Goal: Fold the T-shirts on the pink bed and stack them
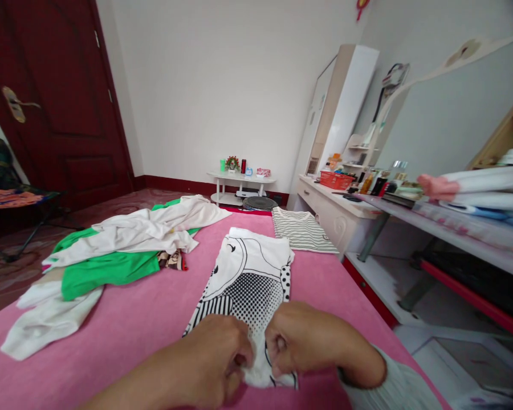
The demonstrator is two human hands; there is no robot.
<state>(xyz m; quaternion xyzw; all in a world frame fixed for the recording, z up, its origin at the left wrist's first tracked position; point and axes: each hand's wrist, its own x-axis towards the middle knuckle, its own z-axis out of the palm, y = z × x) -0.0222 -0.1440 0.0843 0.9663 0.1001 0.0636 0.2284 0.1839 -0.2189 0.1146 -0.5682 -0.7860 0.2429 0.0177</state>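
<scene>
A white garment with black dots, stripes and line drawings (256, 290) lies lengthwise on the pink bed cover (162, 336), folded into a narrow strip. At its near end my left hand (218, 353) is closed, fingers curled against the fabric. Close beside it my right hand (299, 339) is also closed on the cloth, at the right part of that end. The fingertips of both hands are partly hidden. Beyond the garment, a striped shirt (303, 230) lies flat and folded near the far right corner.
Loose white clothes (154, 230) and a green garment (111, 273) are heaped on the bed's left side. A dresser (325, 199) and a shelf table (461, 222) flank the right edge. A small white stand (239, 179) stands by the far wall.
</scene>
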